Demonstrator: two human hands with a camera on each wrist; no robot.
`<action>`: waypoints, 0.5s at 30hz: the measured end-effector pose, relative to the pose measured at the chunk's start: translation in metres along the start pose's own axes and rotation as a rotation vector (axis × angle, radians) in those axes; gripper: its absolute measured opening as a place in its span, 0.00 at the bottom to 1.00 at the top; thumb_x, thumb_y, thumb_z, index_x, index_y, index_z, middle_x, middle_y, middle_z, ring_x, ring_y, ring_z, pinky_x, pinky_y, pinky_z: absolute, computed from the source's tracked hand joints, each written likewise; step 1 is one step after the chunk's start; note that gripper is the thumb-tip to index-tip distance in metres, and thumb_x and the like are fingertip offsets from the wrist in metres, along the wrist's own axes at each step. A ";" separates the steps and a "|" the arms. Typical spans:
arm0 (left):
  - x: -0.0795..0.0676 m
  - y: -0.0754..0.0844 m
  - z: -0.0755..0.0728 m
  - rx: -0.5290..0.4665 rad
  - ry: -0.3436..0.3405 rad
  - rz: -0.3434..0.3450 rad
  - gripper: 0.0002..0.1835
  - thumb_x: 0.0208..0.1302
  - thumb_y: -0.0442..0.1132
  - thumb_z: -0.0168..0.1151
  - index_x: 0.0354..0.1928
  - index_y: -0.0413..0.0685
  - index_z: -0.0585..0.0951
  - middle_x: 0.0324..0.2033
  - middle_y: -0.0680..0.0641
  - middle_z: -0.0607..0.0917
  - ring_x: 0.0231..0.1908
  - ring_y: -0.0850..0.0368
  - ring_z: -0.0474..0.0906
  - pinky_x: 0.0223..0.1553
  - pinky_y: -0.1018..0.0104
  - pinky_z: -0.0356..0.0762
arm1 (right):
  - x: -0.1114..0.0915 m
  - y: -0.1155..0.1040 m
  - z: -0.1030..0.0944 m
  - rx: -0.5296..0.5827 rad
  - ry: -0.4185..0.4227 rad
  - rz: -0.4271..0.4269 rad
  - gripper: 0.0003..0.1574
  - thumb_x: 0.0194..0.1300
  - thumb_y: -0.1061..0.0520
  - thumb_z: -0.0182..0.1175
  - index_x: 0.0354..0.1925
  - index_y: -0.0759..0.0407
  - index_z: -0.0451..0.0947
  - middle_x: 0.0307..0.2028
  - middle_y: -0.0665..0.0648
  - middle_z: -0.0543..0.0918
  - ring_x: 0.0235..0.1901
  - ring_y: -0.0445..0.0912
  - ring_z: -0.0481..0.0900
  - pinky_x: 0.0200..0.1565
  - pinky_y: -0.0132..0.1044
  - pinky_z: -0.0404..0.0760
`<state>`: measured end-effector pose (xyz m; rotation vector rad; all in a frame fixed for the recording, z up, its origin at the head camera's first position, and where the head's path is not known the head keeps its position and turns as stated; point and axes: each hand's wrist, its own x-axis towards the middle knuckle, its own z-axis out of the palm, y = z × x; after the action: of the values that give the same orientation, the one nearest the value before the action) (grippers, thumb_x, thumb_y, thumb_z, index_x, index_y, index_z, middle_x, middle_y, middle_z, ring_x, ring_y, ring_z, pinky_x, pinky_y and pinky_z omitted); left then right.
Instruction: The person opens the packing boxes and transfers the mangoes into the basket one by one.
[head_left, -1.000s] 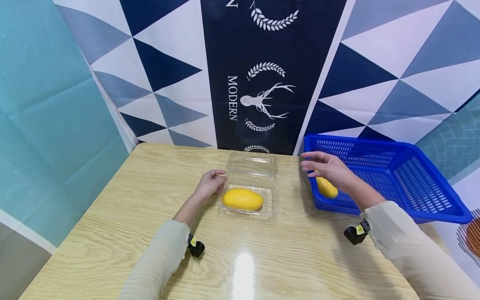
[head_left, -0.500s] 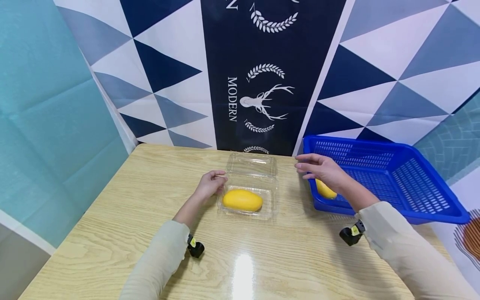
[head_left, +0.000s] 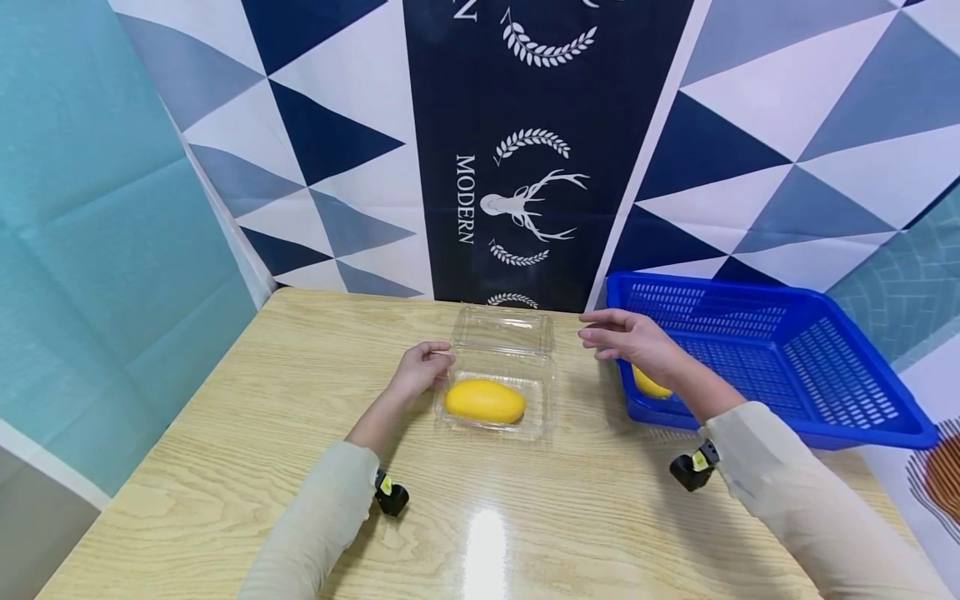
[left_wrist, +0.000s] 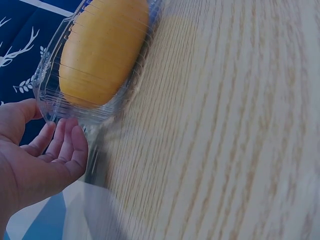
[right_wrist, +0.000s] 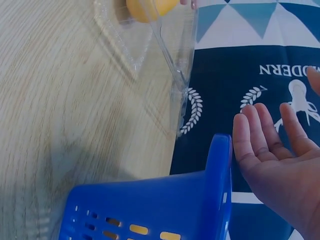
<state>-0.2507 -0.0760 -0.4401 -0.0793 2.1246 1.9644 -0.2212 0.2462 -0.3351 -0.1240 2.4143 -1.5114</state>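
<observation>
So the count here is two hands, two yellow fruits that I can see, one clear plastic container and one blue basket. The left hand [head_left: 422, 369] has the left edge of the clear plastic container [head_left: 542, 407] pinched between thumb and fingers, you can see it pretty well from the left wrist cam. The container sits on the wood-grain table [head_left: 592, 517], its one lid [head_left: 502, 329] swung back toward the wall, with one fat yellow fruit [head_left: 485, 401] lying lengthwise in the bottom half. The right hand [head_left: 636, 343] isn't gripping anything: palm free, fingers loosely bent, hanging just over the left end of the blue basket [head_left: 817, 296]. One more yellow fruit [head_left: 649, 384] pokes out from under that hand, inside the basket; can't tell if others hide behind it. Two little black wrist cameras [head_left: 392, 498], one per arm, each with a yellow patch too small to read. As for writing, the navy strip of the wall cloth [head_left: 442, 100] says "MODERN" [head_left: 465, 200] sideways, beside one white deer head [head_left: 517, 204], plus four leaf sprigs [head_left: 532, 142] and a cut-off "N" up top.
</observation>
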 end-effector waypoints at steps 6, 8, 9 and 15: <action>0.000 0.000 0.001 0.034 0.017 0.003 0.21 0.63 0.36 0.57 0.58 0.40 0.72 0.36 0.47 0.78 0.29 0.60 0.73 0.32 0.69 0.78 | 0.001 -0.003 0.005 -0.004 -0.003 0.003 0.36 0.62 0.42 0.59 0.62 0.58 0.66 0.59 0.63 0.71 0.56 0.55 0.73 0.49 0.35 0.80; 0.000 0.000 0.001 0.039 0.019 0.004 0.20 0.63 0.36 0.57 0.58 0.40 0.73 0.35 0.48 0.77 0.29 0.60 0.73 0.31 0.70 0.77 | 0.003 -0.003 0.007 -0.006 -0.006 0.005 0.37 0.62 0.41 0.60 0.62 0.58 0.66 0.60 0.63 0.71 0.57 0.55 0.72 0.50 0.36 0.80; 0.000 0.000 0.001 0.038 0.020 0.003 0.20 0.63 0.36 0.57 0.58 0.40 0.73 0.35 0.48 0.77 0.29 0.60 0.73 0.31 0.70 0.77 | 0.003 -0.004 0.008 -0.007 -0.007 0.007 0.37 0.62 0.41 0.60 0.62 0.57 0.66 0.60 0.62 0.71 0.57 0.55 0.72 0.50 0.36 0.80; 0.001 0.000 0.001 0.037 0.012 -0.005 0.21 0.64 0.36 0.57 0.58 0.40 0.72 0.38 0.45 0.78 0.28 0.60 0.73 0.32 0.70 0.77 | 0.006 -0.003 0.012 -0.019 -0.008 0.006 0.33 0.64 0.44 0.58 0.62 0.56 0.66 0.60 0.62 0.72 0.57 0.55 0.73 0.51 0.40 0.79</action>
<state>-0.2516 -0.0748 -0.4409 -0.0898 2.1654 1.9264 -0.2234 0.2331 -0.3381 -0.1267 2.4206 -1.4833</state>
